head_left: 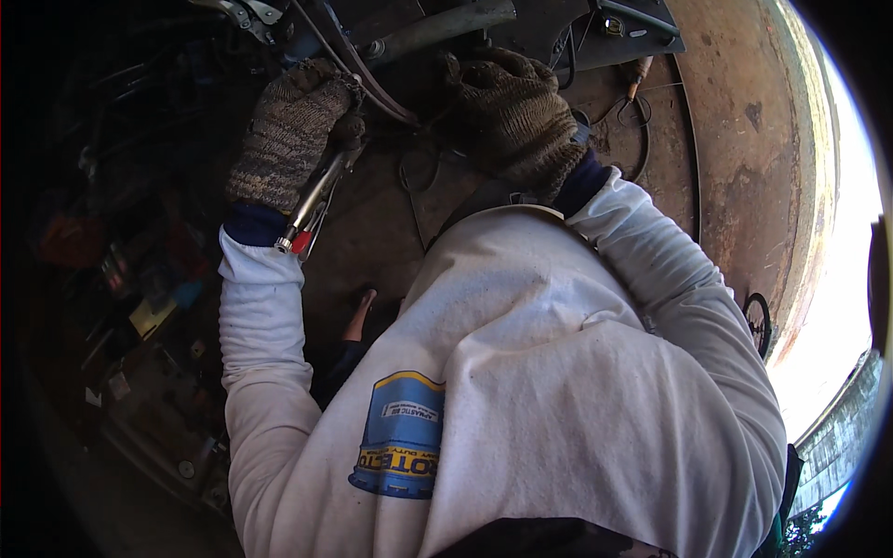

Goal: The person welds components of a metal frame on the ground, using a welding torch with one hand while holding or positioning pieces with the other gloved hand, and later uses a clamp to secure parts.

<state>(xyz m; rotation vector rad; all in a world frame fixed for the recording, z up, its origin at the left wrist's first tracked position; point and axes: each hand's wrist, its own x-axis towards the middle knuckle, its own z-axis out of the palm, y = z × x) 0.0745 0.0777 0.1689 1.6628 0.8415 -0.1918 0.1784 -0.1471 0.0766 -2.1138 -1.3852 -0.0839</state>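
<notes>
My left hand (pixel 296 130), in a dark knitted glove, is closed around the upper part of a pair of locking pliers (pixel 316 200). Their silver handle, with a screw knob and a red bit near its end, runs down beside my wrist. A thin curved metal strip (pixel 383 100) passes just right of my left fingers. My right hand (pixel 516 112), gloved alike, has its fingers curled below a grey metal tube (pixel 442 33). Shadow hides whatever its fingertips hold.
Another pair of locking pliers (pixel 244 17) lies at the far left. A dark metal frame (pixel 633 33) stands at the far right, near a wooden-handled tool (pixel 639 76). A cable (pixel 644 139) loops over the brown floor (pixel 730 112). Shadowy clutter fills the left. A bare foot (pixel 361 307) shows below.
</notes>
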